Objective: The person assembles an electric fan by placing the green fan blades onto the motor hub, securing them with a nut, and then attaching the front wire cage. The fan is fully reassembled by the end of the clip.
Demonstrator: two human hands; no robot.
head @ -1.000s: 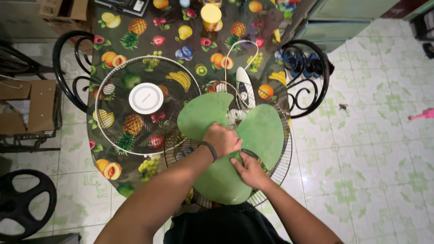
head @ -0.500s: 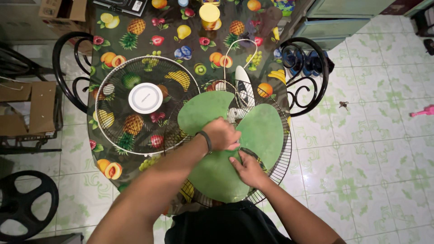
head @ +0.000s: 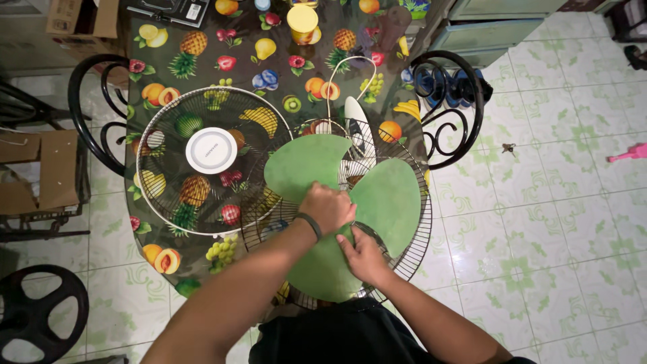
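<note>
A green three-bladed fan propeller (head: 384,195) lies in the rear wire guard (head: 418,236) of a fan on the table. My left hand (head: 328,207), with a dark band at the wrist, is closed over the propeller's hub in the middle. Just below it, my right hand (head: 364,257) presses flat on the near blade. The white fan body (head: 362,128) and its white cord (head: 347,71) show behind the blades. The hub itself is hidden under my left hand.
The detached front guard with a white centre cap (head: 211,150) lies to the left on the fruit-patterned tablecloth (head: 263,67). A yellow cup (head: 302,20) stands at the far end. Black iron chairs (head: 448,111) flank the table; a black round base (head: 37,313) sits on the floor at left.
My left hand stays clenched over the hub with only a slight shift. The view has drifted a little; the right hand stays on the near blade.
</note>
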